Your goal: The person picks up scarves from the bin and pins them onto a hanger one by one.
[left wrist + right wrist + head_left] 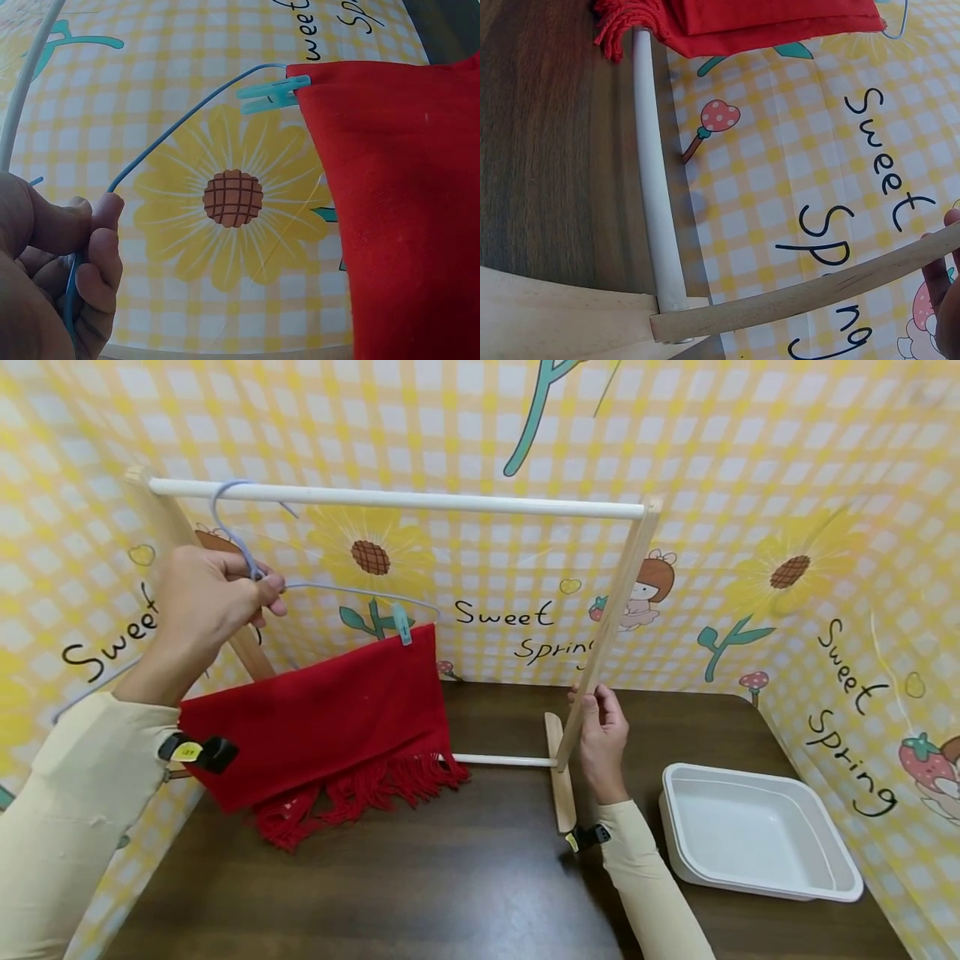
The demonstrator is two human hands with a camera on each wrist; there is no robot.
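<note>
In the head view my left hand (217, 589) pinches a blue wire hanger (360, 591) at the base of its hook, and the hook loops over the white top rail (397, 500) of a wooden rack. A red fringed scarf (322, 718) hangs folded from the hanger. A teal clothespin (402, 624) clips its right upper corner; the left wrist view shows this clothespin (274, 94) beside the scarf's edge. My right hand (602, 735) holds the rack's right wooden upright (609, 627) low down, its fingers partly hidden behind the wood.
A white plastic basin (761, 827) stands on the dark wooden table (450, 893) at the right. The rack's lower white rail (510, 761) runs behind the scarf to a wooden foot (562, 802). Yellow checked cloth (480, 427) lines the back and sides.
</note>
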